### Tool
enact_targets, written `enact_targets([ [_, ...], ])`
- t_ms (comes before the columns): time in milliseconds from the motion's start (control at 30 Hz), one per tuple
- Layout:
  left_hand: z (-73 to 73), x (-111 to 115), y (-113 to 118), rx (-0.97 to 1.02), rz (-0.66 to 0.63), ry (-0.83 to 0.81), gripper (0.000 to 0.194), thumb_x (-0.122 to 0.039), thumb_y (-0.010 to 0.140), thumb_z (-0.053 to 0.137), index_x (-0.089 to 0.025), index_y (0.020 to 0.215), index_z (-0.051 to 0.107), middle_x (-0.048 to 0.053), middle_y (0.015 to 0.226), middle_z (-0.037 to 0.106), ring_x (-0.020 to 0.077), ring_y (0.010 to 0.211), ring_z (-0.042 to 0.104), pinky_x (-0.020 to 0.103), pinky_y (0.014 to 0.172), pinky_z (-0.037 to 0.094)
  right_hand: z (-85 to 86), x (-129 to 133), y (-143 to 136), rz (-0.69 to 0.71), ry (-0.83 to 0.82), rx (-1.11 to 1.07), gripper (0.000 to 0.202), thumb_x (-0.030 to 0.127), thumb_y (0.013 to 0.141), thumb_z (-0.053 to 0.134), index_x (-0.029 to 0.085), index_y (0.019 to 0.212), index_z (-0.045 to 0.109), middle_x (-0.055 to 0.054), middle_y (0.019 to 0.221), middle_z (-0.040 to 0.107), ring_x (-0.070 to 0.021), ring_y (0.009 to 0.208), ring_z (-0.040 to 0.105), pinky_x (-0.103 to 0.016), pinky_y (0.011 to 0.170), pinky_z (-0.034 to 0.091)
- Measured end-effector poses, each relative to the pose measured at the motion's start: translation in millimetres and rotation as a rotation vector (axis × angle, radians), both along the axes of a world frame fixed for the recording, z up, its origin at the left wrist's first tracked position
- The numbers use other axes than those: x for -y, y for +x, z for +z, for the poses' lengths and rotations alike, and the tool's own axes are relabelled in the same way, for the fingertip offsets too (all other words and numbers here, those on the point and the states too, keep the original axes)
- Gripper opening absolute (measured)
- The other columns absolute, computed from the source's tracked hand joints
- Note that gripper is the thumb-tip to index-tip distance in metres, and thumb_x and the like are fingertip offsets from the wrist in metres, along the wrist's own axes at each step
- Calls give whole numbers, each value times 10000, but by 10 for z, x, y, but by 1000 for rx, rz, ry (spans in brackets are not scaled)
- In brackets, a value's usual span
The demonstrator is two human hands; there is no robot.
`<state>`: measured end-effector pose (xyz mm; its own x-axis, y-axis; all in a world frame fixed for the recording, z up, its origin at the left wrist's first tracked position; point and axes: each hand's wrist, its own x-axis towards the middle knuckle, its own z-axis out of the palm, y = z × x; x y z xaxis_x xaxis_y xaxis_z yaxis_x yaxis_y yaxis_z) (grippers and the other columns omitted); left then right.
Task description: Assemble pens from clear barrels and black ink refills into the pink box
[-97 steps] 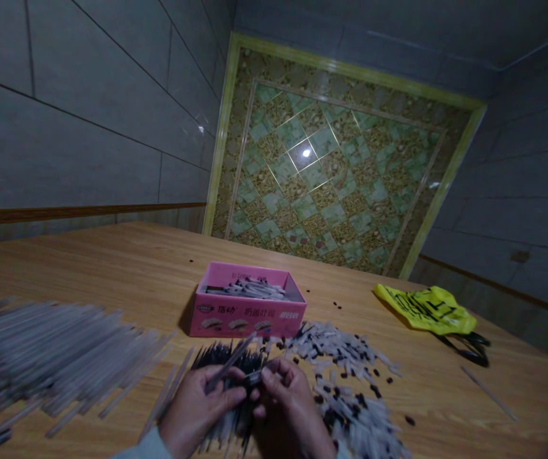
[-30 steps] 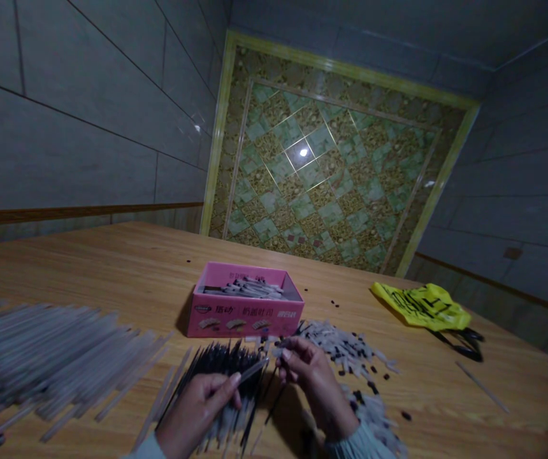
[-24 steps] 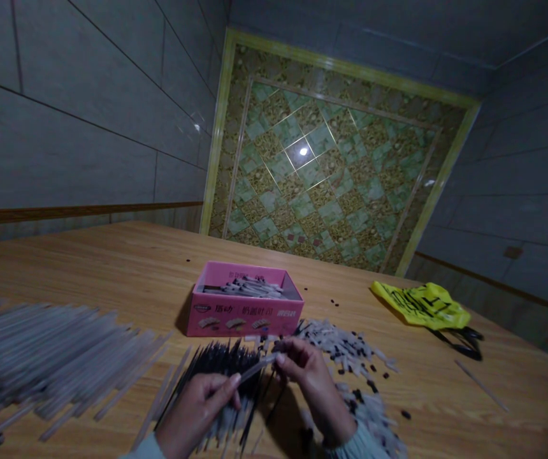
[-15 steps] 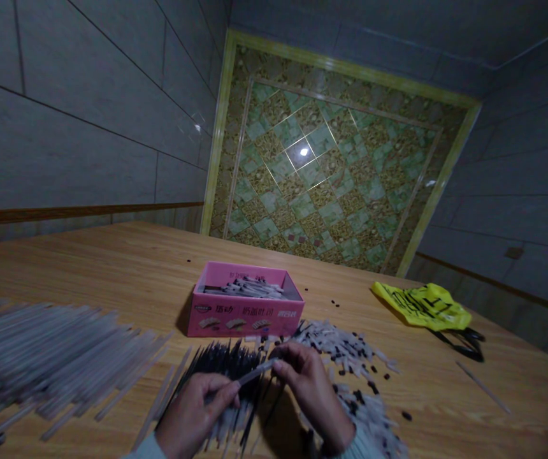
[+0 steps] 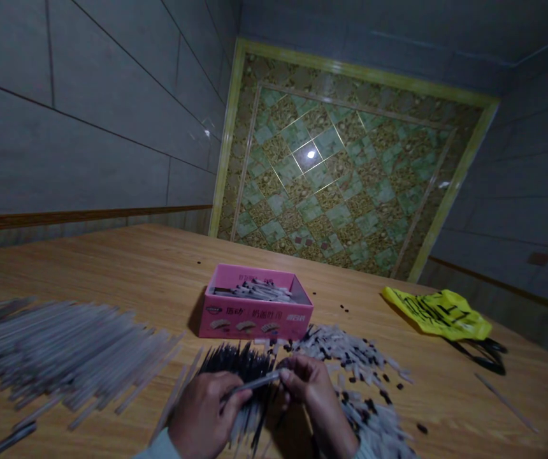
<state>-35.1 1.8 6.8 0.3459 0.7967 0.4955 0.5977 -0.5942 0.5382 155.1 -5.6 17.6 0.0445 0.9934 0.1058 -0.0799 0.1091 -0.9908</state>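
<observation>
With fingers closed, our left hand [image 5: 207,408] and right hand [image 5: 316,390] grip a slim grey plastic tube [image 5: 257,382], its long axis slanting away rightward

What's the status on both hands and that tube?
Left hand grips translucent tube. Right hand pinches its far end. Slender black rods below; pink cardboard box beyond, blocking neither hand.

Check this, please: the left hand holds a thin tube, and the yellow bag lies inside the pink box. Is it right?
Not quite: the yellow bag lies on the table, to the right of the pink box, not inside it, as the head view shows. The left hand does hold a thin tube.
</observation>
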Motion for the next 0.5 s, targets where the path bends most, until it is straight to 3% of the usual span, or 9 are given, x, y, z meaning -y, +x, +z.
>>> enact_targets([
  [167, 24, -171, -161, 41, 273, 81, 330, -355, 863, 374, -232, 1065, 604, 72, 1087, 649, 222, 1037, 549, 328, 882, 404, 190, -189, 122, -180, 111, -83, 257, 321, 589, 779, 114, 650, 638, 27, 492, 567, -65, 388, 471, -170, 368, 381],
  [233, 35, -251, -251, -37, 437, 90, 357, -333, 856, 372, -189, 1126, 555, 106, 1130, 611, 251, 1072, 508, 371, 908, 369, 297, -364, 202, -237, 152, -115, 256, 332, 628, 750, 128, 740, 641, 21, 566, 602, -73, 435, 515, -182, 420, 435],
  [333, 33, -335, -360, -206, 553, 21, 337, -262, 834, 376, -160, 1094, 564, 133, 1097, 606, 273, 1047, 507, 390, 863, 367, 443, -673, 289, -317, 187, -150, 291, 341, 609, 748, 135, 769, 620, 26, 582, 601, -77, 453, 537, -191, 446, 467],
  [500, -43, -393, -423, -450, 540, -152, 260, -221, 781, 432, -138, 941, 618, 162, 967, 628, 291, 944, 560, 397, 784, 392, 528, -1008, 306, -312, 164, -140, 294, 338, 560, 754, 125, 687, 597, 0, 540, 603, -105, 451, 564, -233, 456, 495],
])
